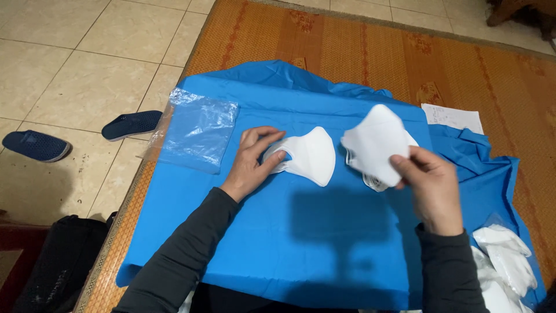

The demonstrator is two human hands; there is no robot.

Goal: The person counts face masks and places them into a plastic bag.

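On the blue cloth (324,232) spread over the woven mat (359,46), the left hand (252,159) lies palm-down, fingers closed on the ear loop of a flat white mask (313,155), while the right hand (425,177) is raised just above the cloth, pinching a small stack of white masks (376,145) by its lower edge. Judgement: stacking goes best if the flat mask stays pinned and edges are aligned before release. Both forearms reach forward, wrists nearly level; an empty clear plastic bag (200,130) lies left of them.
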